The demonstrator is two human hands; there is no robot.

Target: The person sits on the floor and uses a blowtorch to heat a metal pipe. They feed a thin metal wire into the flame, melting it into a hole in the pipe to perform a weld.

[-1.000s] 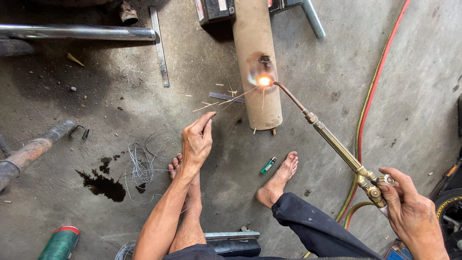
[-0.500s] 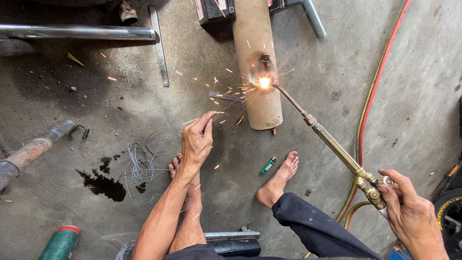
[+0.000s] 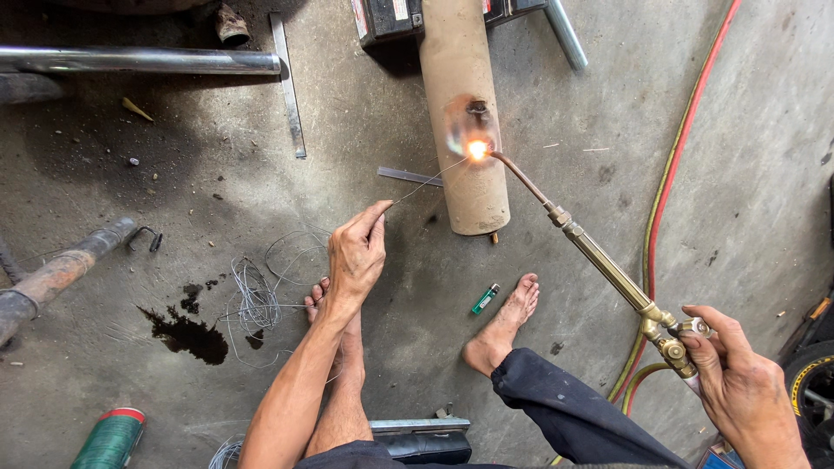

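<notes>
Down on stained concrete floor (image 3: 365, 130): dark spill (image 3: 187, 330) & loose wire coil (image 3: 252, 295) at left. Left hand (image 3: 356, 256) pinches thin filler rod (image 3: 426, 184) toward glowing spot on tan pipe (image 3: 460, 87). Right hand (image 3: 738, 382) grips brass torch (image 3: 608, 265); 2 hoses (image 3: 669, 182) beyond.

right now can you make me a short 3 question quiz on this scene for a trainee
1. True or false: the right hand holds the brass torch at its valve end.
2. What do the fingers of the left hand pinch?
A. the green lighter
B. a thin filler rod
C. the red hose
3. Fill in: the flame meets the side of the tan ______ lying on the concrete floor.

Key
1. True.
2. B; the rod's far tip reaches the glowing spot.
3. Cylinder.
</notes>
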